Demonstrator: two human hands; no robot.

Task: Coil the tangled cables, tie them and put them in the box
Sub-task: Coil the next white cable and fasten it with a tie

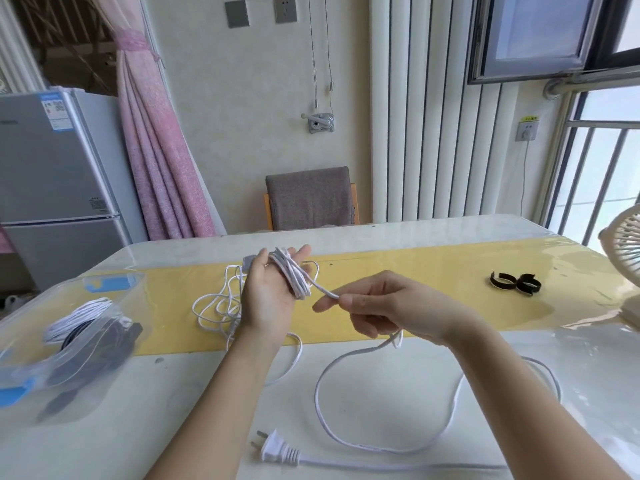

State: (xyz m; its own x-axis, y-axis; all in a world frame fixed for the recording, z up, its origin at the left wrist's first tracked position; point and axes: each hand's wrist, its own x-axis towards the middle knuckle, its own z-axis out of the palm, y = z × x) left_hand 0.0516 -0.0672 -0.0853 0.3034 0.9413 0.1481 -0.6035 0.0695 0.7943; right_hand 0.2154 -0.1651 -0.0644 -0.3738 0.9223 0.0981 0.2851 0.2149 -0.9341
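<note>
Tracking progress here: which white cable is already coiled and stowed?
The white coil in the clear box, far left; the plug cable is half-wound on the left hand, the thin cable lies tangled.

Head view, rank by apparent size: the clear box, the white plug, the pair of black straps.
1. clear box, plainly the largest.
2-3. white plug and black straps look about alike; the plug lies nearer the camera, so I won't rank them.

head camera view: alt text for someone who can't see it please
A left hand holds up straight fingers wrapped in coils of a white power cable, which the right hand pinches; a plug lies on the table.
</note>
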